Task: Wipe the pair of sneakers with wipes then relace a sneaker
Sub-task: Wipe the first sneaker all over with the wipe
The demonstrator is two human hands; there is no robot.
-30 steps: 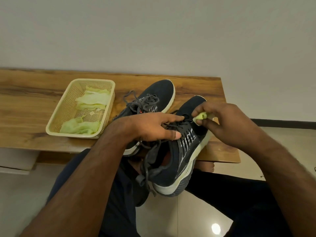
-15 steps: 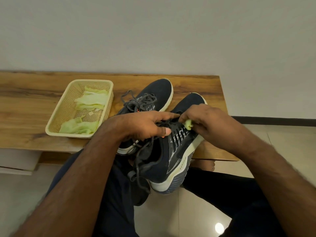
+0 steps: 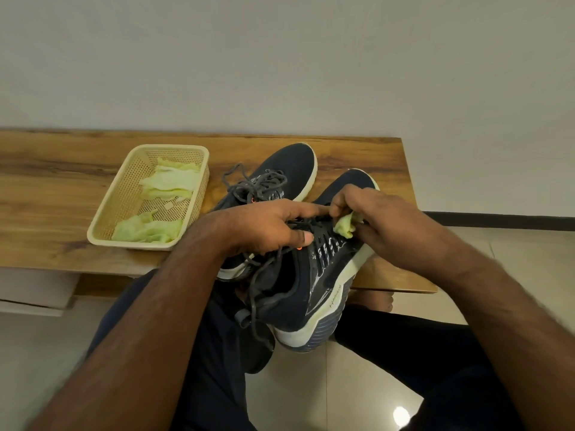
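A dark navy sneaker [image 3: 314, 287] with a pale sole is tilted over the table's front edge, heel toward me, its grey laces hanging loose. My left hand [image 3: 273, 227] grips it across the tongue and laces, thumb on the side. My right hand [image 3: 385, 225] pinches a crumpled pale green wipe [image 3: 346, 225] against the sneaker's laced upper. The second navy sneaker [image 3: 286, 172] lies on the wooden table [image 3: 56, 194] behind, its laces loosely piled on top.
A cream plastic basket [image 3: 124, 225] at the table's left holds several pale green wipes [image 3: 169, 181]. My legs in dark trousers sit below the table edge, over a glossy tiled floor. A plain wall rises behind the table.
My right hand with the wipe has slid from the sneaker's toe area back toward the laces. The held sneaker has shifted slightly left and lower with my left hand.
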